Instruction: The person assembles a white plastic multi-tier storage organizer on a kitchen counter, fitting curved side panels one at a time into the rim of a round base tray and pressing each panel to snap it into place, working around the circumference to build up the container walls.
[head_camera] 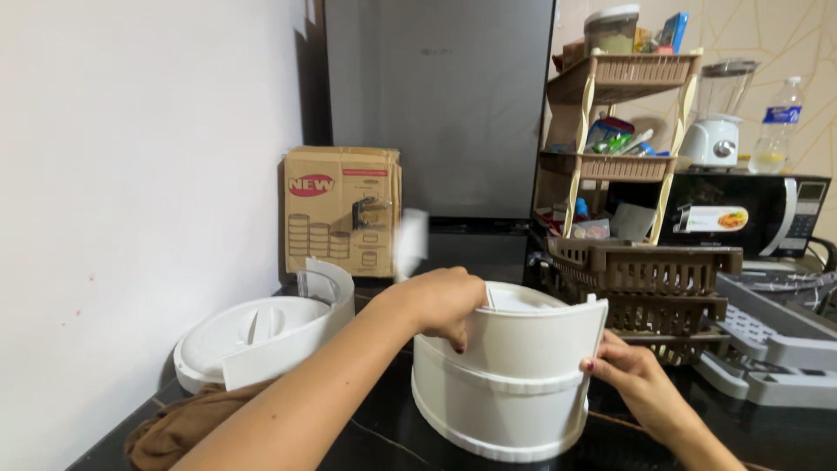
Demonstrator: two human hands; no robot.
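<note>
**A:** Where am I in this? I have the white round container (501, 392) near the front edge of the dark counter (392, 436), about midway along it. My left hand (440, 301) is curled over its top rim, fingers hooked inside. My right hand (632, 371) pinches the right end of a curved white panel (540, 336) that stands against the container's upper wall.

**B:** So which step is that?

**A:** I judge it as seating the panel onto the stack. It looks a touch askew, its right corner raised, so the next move calls for a level press down, with the left hand steadying the rim.

**B:** Room to move?

**A:** Tight on the right: brown slatted baskets (649, 283) sit just beside the container, with a grey tray (772, 349) past them toward the right edge. On the left there is a brown cloth (179, 427) by the front corner, then a white lid (253, 336) with another curved piece leaning on it, against the wall. Further back are a cardboard box (342, 209), a grey fridge (440, 105), a tiered rack (619, 122) and a black microwave (750, 214) with a blender (719, 118).
</note>
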